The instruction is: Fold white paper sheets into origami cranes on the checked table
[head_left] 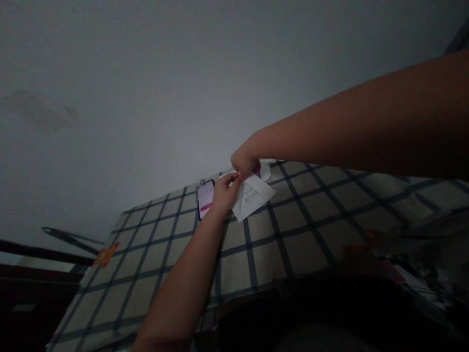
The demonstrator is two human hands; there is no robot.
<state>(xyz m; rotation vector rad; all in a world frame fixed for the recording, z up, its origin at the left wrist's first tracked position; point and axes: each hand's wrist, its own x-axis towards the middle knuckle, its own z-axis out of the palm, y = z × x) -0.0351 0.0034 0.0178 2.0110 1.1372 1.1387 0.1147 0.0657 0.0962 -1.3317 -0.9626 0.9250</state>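
Observation:
A white sheet of paper (262, 193), folded to pointed corners and with dark print on its middle, is held just over the checked cloth. My left hand (224, 192) pinches its upper left edge between thumb and fingers. Bent down from above, my right hand (246, 161) is closed at the same edge, its fingertips close to those of the left; part of its grip is hidden behind the wrist. A phone (205, 199) with a lit screen lies beside my left hand, which partly covers it. More white paper (266, 171) shows behind my right hand.
The table wears a beige and dark blue checked cloth (164, 254) and stands against a grey wall (146, 98). An orange clip-like thing (105, 255) sits at the left edge. Dark wooden furniture (32, 288) is at far left; blurred clutter (414, 278) lies at lower right.

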